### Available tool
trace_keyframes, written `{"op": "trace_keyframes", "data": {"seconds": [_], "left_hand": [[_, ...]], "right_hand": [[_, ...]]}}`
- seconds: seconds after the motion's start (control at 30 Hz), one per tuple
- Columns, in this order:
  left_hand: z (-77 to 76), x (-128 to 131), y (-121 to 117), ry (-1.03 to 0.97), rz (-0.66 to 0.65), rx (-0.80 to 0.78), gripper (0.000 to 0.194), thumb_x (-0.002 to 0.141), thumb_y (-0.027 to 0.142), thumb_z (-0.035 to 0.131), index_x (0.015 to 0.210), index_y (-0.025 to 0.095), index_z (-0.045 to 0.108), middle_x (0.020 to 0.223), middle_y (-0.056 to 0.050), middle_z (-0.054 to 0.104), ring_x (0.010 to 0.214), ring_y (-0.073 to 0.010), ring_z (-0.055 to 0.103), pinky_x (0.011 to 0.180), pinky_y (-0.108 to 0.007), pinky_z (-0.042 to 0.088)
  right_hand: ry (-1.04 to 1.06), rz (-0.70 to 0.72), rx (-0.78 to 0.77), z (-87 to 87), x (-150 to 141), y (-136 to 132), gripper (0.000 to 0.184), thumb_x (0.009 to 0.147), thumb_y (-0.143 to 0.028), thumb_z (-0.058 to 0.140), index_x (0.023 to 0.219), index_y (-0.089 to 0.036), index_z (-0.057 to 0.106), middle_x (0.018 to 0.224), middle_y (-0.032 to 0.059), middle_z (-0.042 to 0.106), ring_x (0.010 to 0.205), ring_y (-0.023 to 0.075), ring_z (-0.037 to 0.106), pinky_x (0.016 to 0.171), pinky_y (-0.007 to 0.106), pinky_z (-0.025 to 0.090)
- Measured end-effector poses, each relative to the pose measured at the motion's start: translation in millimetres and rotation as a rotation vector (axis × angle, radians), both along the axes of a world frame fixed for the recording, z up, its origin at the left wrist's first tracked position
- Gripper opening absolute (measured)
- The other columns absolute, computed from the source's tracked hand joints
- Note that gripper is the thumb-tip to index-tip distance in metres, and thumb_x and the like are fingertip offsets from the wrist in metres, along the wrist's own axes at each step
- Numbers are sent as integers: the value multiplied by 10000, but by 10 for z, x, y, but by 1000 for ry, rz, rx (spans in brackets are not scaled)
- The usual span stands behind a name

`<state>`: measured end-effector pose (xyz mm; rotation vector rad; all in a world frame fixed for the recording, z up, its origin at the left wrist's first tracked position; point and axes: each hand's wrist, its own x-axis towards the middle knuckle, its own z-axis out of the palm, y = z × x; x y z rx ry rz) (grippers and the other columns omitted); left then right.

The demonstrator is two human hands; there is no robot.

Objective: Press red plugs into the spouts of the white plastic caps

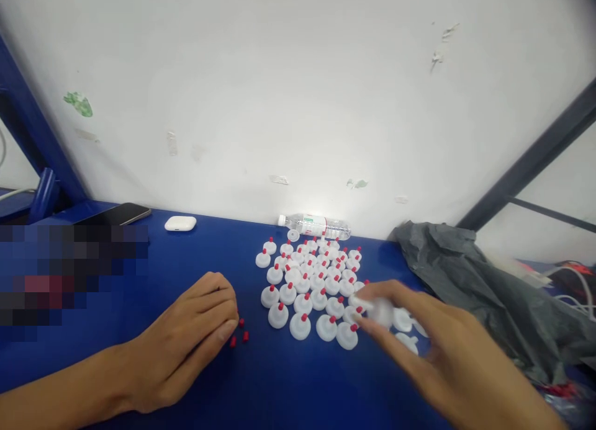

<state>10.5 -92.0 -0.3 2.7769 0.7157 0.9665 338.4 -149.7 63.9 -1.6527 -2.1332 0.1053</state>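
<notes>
My right hand (447, 343) pinches a white plastic nozzle cap (380, 312) between thumb and fingers; motion blurs it. Beneath and beyond that hand lie a few white nozzle caps without red tips (402, 320). To its left, many white nozzle caps with red tips (303, 304) stand in loose rows on the blue table (288, 386). My left hand (190, 340) rests on the table with its fingers curled closed, and what they may hold is hidden. Several small red tips (246, 336) lie right beside its fingertips.
Against the white wall lies a clear plastic bottle (316, 225). A white earbud case (180, 223) and a dark phone (125, 213) lie at the back left. On the right is a crumpled dark grey plastic bag (447, 262), beside a dark metal frame bar (526, 157).
</notes>
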Motion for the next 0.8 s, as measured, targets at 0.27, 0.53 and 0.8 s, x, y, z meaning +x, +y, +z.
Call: {"op": "trace_keyframes", "data": {"seconds": [0.27, 0.53, 0.8], "left_hand": [[-14, 152, 27, 223, -95, -126, 200, 932, 69, 530, 1007, 219, 640, 1103, -79, 615, 1143, -234, 536, 973, -343, 497], [-40, 134, 45, 225, -57, -204, 188, 927, 68, 532, 1000, 223, 609, 1123, -70, 616, 1131, -226, 543, 980, -347, 500], [-63, 138, 51, 207, -38, -227, 189, 911, 77, 560, 999, 236, 612, 1111, -53, 626, 1114, -216, 558, 984, -337, 495]], "right_hand": [[37, -40, 46, 53, 346, 58, 263, 899, -521, 615, 912, -292, 744, 1202, 87, 693, 985, 277, 701, 752, 332, 583], [5, -97, -409, -60, 300, 138, 128, 836, -318, 636, 826, -299, 762, 728, -2, 712, 644, 180, 654, 589, 260, 465], [-7, -248, -193, -171, 491, 245, 325, 923, -505, 525, 991, -298, 767, 812, 31, 759, 678, 221, 687, 632, 313, 497]]}}
